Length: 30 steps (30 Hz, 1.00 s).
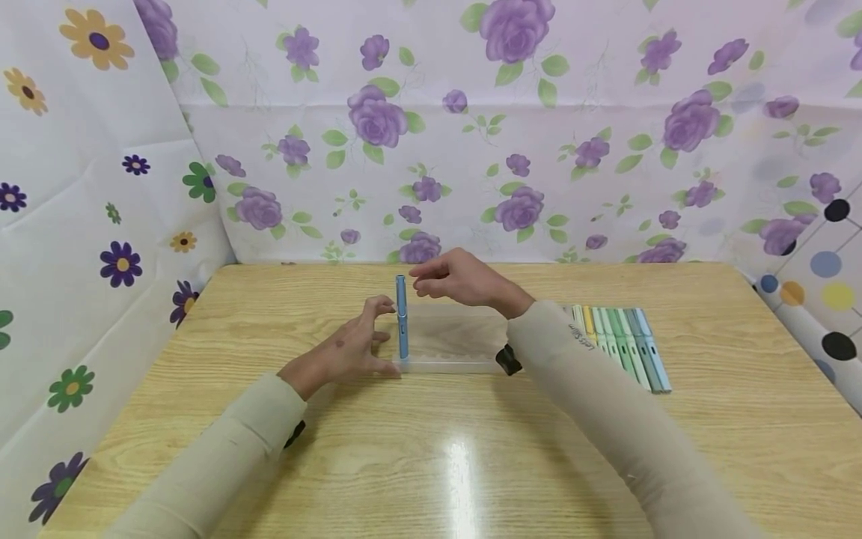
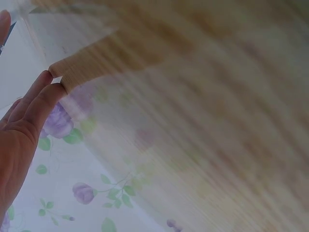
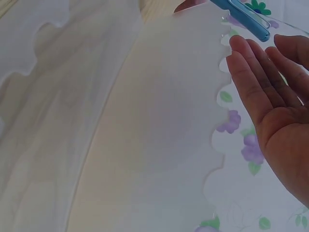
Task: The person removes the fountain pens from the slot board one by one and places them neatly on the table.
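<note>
A blue pen [image 1: 402, 322] stands upright at the left end of a see-through plastic pen stand [image 1: 447, 367], which has a scalloped edge in the right wrist view. My left hand [image 1: 364, 340] holds that end, thumb at the front corner and fingers farther back. Two of its fingertips [image 2: 57, 87] touch the panel's edge in the left wrist view; the thumb is mostly cut off there. Just right of the pen's top is my right hand [image 1: 461, 278], its fingers loosely bent, apart from the pen and holding nothing. The pen's clip end [image 3: 251, 21] shows beyond those fingers.
To the right of the stand lies a row of several pens [image 1: 622, 344] in white, yellow, green and blue, partly behind my right sleeve [image 1: 586, 374]. A flowered cloth [image 1: 377, 150] hangs behind the wooden table [image 1: 404, 449].
</note>
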{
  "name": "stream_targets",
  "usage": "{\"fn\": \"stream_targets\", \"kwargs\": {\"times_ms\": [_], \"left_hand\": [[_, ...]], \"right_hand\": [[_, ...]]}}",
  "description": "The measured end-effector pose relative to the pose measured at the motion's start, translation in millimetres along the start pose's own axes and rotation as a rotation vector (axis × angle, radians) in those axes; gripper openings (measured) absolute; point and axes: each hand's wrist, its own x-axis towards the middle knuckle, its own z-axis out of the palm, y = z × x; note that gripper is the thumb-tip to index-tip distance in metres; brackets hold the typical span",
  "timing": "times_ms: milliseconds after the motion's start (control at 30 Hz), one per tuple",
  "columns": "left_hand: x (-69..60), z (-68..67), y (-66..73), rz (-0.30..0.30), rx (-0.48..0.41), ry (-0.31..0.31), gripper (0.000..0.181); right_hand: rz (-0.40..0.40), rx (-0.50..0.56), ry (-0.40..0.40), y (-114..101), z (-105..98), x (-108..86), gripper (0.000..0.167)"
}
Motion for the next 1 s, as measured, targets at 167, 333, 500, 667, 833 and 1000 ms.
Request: {"fn": "stream_targets", "kwargs": {"times_ms": [167,333,500,667,833,1000], "left_hand": [[1.0,0.3,0.3,0.001,0.002,0.003,0.098],[1.6,0.7,0.0,0.007,0.003,0.003,0.099],[2.3,1.0,0.3,0.01,0.004,0.002,0.1],[1.6,0.7,0.4,0.008,-0.001,0.0,0.1],[0.6,0.4,0.4,0.01,0.011,0.0,0.1],[-0.5,0.3,0.2,0.016,0.017,0.011,0.099]], "right_hand": [[-0.011,-0.014,0.004,-1.9,2.0,4.1,0.036],[-0.02,-0.039,0.002,-2.6,3.9,5.1,0.035],[-0.033,-0.115,0.027,-3.1,5.6,3.3,0.032],[-0.063,-0.167,0.083,-4.3,9.5,1.8,0.03],[-0.088,-0.165,0.137,-3.0,13.5,1.0,0.022],[-0.111,-0.082,0.189,-0.2,20.1,-0.4,0.011]]}}
